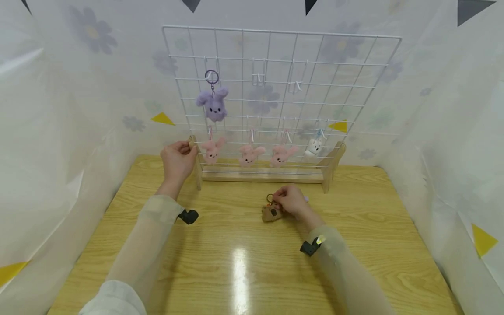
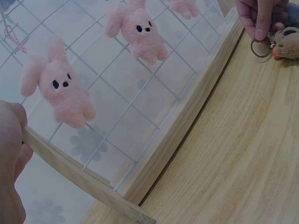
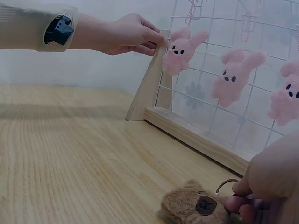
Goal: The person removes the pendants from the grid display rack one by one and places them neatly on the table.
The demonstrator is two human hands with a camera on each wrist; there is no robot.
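Observation:
My left hand (image 1: 178, 161) grips the top of the left upright (image 1: 198, 177) of a wooden stand that carries a white wire grid. In front of the stand, my right hand (image 1: 291, 200) pinches a brown plush keychain (image 1: 271, 214) near its metal ring (image 2: 260, 48). The dark-nosed animal (image 3: 189, 203) lies low at the tabletop, facing up in the right wrist view. Part of a pale purple thing (image 1: 306, 198) peeks out behind the right hand, mostly hidden by it.
A purple plush keychain (image 1: 215, 106) hangs on an upper hook of the grid (image 1: 275, 33). Below it hang several pink plush bunnies (image 1: 249, 156) and a white plush (image 1: 313, 148). Bare hooks (image 1: 257, 79) sit on the upper row. The wooden table (image 1: 212, 262) spreads in front.

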